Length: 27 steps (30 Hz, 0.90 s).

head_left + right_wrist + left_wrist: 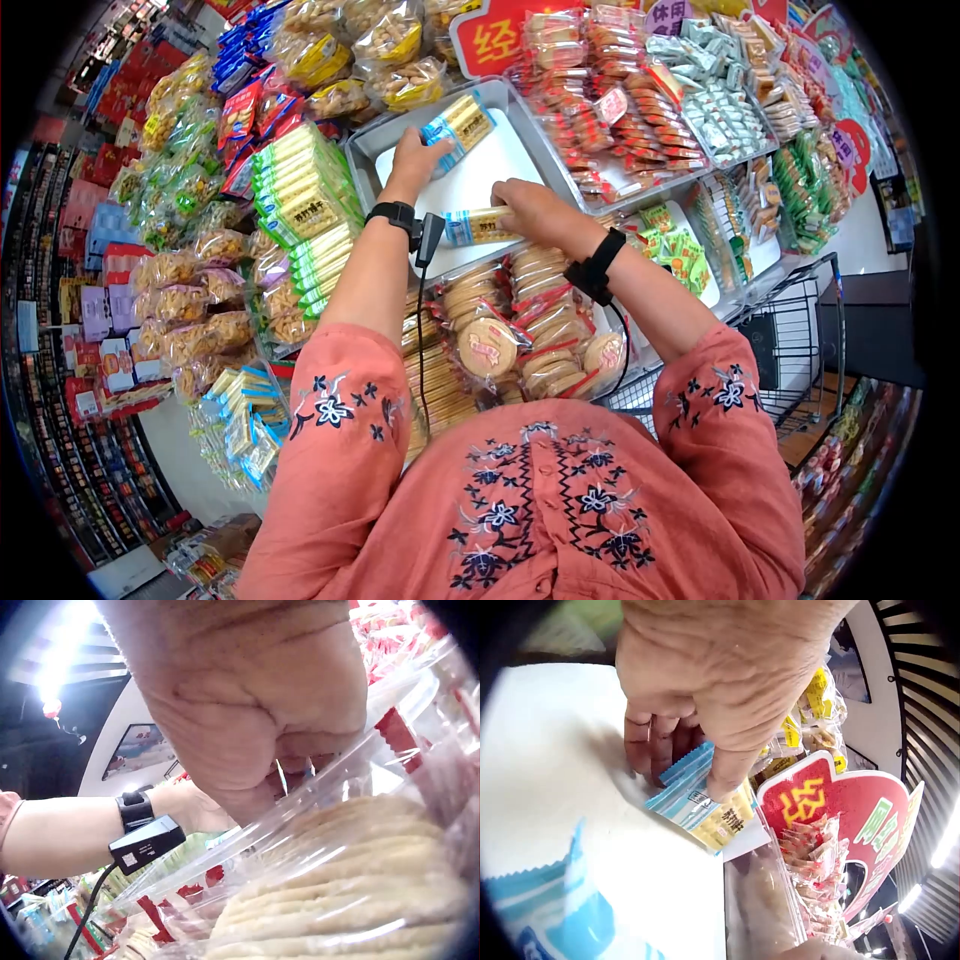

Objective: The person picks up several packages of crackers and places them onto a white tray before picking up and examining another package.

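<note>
In a grey bin (360,150) with a white bottom (510,150), the left hand (415,162) pinches the end of a blue and yellow snack packet (468,125). The left wrist view shows its thumb on that packet (705,802), fingers curled behind. Nearer the body, the right hand (540,212) grips the right end of a second blue and yellow packet (475,227). In the right wrist view the right hand (247,727) has curled fingers, and its packet is mostly hidden behind the bin's clear edge.
Bagged round biscuits (487,345) lie just in front of the bin. Green packets (300,200) are stacked at left, red-wrapped snacks (640,110) fill the bin at right. A red sign (490,40) stands behind; a wire cart (790,340) is at right.
</note>
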Motion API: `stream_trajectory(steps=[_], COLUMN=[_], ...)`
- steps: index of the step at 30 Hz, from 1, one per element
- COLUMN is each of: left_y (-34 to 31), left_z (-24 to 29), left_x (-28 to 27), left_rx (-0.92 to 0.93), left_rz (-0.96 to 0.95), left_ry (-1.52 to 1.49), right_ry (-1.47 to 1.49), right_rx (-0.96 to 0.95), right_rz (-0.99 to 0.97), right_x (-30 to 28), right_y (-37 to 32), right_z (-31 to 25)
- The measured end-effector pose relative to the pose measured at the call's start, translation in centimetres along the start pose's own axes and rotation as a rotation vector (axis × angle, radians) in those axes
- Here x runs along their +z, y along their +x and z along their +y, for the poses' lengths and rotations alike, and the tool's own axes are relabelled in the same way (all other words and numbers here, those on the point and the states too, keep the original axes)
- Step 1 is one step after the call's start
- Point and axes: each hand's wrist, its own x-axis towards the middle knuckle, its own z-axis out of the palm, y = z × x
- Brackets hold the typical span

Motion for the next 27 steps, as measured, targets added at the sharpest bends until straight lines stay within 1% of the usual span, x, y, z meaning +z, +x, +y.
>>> stream_trajectory(steps=[1,2,5,8,9,12,16,17,20,23,26,27], left_y=[-0.2,-0.4,-2.1,-4.5,-6.3,-9.0,-12.1,-13.0,-14.0,-16.6,-19.7,-20.5], left_z=[-0.2,-0.4,-0.6,1.3,2.1,2.4,2.8,3.0,2.5,3.9,5.3,5.3], left_x=[0.2,0.3,0.8,-0.4,-0.4,-1.2,-1.4,-1.3,-1.7,-2.3,-3.1,-3.3], left_rx=[-0.007,0.024,0.110,0.027,0.056,0.047,-0.044,-0.055,-0.071,0.004,0.109,0.149], left_rz=[-0.001,0.014,0.047,-0.084,-0.061,-0.143,-0.146,-0.117,-0.140,-0.045,-0.003,0.011], left_ry=[0.000,-0.024,-0.119,-0.040,-0.169,-0.315,-0.360,-0.370,-0.364,-0.394,-0.481,-0.508], right_ry=[0.013,0.024,0.014,0.052,0.063,0.111,0.121,0.099,0.130,0.199,0.297,0.196], right_rx=[0.004,0.008,0.014,-0.035,-0.070,-0.067,-0.130,-0.149,-0.160,-0.177,-0.195,-0.257], right_rz=[-0.021,-0.042,-0.012,0.098,0.152,0.173,0.247,0.226,0.181,0.145,0.146,0.192], right_x=[-0.1,-0.2,-0.5,-1.1,-1.4,-2.9,-2.7,-2.5,-1.9,-3.0,-5.4,-5.9], right_y=[0.0,0.0,-0.3,-1.1,-1.5,-2.7,-3.4,-3.4,-3.5,-4.1,-6.0,-6.5], right_z=[0.0,0.0,-0.2,0.1,-0.1,-1.6,-1.9,-1.8,-1.8,-3.2,-7.0,-7.9])
